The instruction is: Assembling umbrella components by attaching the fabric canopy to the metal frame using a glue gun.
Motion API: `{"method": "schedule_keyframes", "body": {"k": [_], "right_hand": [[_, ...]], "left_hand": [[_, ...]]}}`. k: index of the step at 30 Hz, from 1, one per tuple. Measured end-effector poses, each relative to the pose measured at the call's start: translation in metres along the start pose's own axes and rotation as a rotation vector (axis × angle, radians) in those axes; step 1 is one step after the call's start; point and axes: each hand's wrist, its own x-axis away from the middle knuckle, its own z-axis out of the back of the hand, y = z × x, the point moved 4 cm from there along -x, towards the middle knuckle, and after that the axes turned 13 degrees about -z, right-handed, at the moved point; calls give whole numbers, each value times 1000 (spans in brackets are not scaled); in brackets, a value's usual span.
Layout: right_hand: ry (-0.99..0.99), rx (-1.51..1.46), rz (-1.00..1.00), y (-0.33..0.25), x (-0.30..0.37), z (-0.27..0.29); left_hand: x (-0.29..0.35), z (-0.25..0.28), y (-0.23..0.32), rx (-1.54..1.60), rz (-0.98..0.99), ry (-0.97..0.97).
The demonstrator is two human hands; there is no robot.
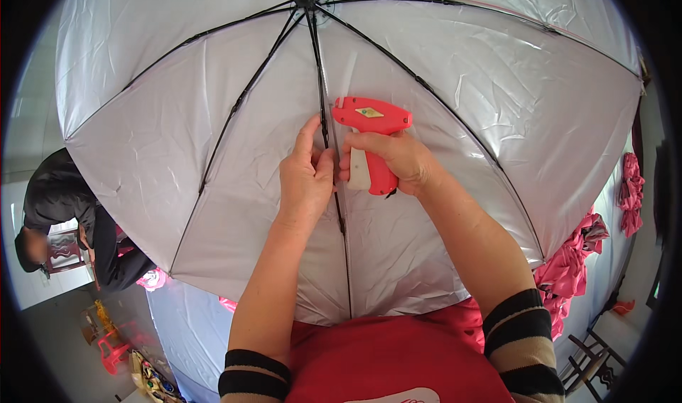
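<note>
An opened umbrella with a silvery inner canopy (263,161) spreads before me, its underside facing me. Thin black ribs fan out from the hub (305,1) at the top. My left hand (307,172) is at the middle rib (321,94), its thumb and forefinger closed around the rib and the cloth beside it. In my right hand (398,154) is a red tagging gun (381,117) with a whitish trigger, gripped by the handle. The gun's nose points left at the canopy close to that rib, just above my left fingers. Its tip against the cloth is hard to make out.
Bunched pink cloth (565,278) lies at the right on a pale blue surface (188,325). A person in dark clothes (60,193) sits at the far left beyond the canopy edge. A red stool (112,352) stands lower left, a dark chair (593,364) lower right.
</note>
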Motion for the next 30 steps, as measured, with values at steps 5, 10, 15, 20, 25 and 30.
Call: {"method": "schedule_keyframes", "body": {"k": [5, 10, 15, 20, 25, 30], "right_hand": [[-29, 36, -60, 6, 1, -3], [93, -61, 26, 3, 2, -1], [26, 48, -7, 6, 5, 0], [-43, 35, -18, 5, 5, -1], [-19, 15, -40, 6, 5, 2], [-152, 13, -58, 2, 0, 4]], "left_hand": [[-1, 2, -7, -11, -65, 6], [0, 1, -5, 3, -4, -10], [1, 2, -7, -50, -36, -12], [2, 1, -5, -41, -14, -11], [2, 1, -6, -43, -13, -16], [0, 1, -5, -8, 6, -22]]}}
